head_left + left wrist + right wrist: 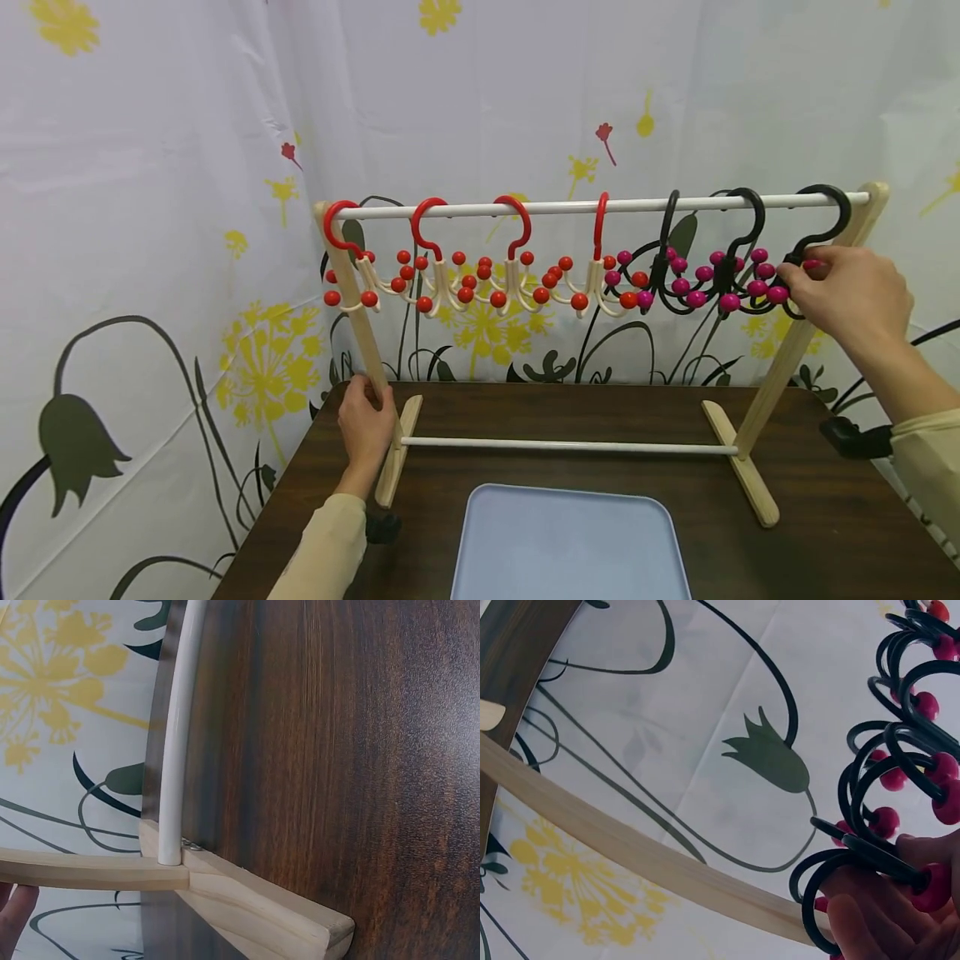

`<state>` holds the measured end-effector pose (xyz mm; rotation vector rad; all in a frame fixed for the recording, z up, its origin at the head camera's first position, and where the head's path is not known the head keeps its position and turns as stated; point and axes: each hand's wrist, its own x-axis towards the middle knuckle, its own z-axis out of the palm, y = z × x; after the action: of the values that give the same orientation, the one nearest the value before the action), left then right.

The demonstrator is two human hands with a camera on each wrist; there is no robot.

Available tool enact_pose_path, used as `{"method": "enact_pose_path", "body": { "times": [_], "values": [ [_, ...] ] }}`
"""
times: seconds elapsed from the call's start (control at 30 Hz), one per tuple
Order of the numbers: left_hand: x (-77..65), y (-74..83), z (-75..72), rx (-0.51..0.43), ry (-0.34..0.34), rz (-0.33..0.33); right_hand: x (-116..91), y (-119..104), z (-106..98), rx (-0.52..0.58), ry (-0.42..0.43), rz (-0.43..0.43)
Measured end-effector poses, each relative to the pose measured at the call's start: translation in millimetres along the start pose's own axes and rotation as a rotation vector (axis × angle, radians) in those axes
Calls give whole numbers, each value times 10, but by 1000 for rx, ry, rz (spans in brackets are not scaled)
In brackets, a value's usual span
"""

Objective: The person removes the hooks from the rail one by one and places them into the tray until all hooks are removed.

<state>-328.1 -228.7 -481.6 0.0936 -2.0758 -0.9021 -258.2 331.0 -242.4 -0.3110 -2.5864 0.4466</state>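
Observation:
A small garment rack has wooden posts and white rods. From its top rod hang several red-hooked multi-prong hangers with cream prongs and red balls. Three black multi-prong hangers with magenta balls hang to their right. My right hand pinches the rightmost black hanger just below its hook; in the right wrist view the fingers are among its prongs. Low on the left post, my left hand grips the wood. Only its fingertips show at the left wrist view's edge.
A pale blue tray lies on the dark wooden table in front of the rack. The rack's wooden feet stand on that table. Behind hangs a white curtain with a flower print.

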Motion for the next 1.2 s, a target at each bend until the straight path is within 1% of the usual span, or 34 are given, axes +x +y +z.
{"method": "enact_pose_path", "body": {
  "times": [0.27,0.37,0.47,0.63,0.83,0.97,1.07,1.2],
  "values": [
    [-10,21,1,35,-31,-31,1,-54,-65,86,10,28],
    [-3,28,4,35,-21,-17,9,-93,-101,107,43,25],
    [4,33,7,38,-11,-6,24,-130,-146,126,95,4],
    [-2,32,14,46,-18,-15,13,-150,-210,180,158,-21],
    [3,31,16,45,-13,-14,-75,-157,-273,244,217,-44],
    [11,24,18,46,-9,-5,-160,-130,-289,297,220,-47],
    [14,27,14,50,-15,-1,-229,-83,-280,362,211,-41],
    [7,35,3,49,-32,-15,-297,-14,-272,471,234,-85]
  ]
}}
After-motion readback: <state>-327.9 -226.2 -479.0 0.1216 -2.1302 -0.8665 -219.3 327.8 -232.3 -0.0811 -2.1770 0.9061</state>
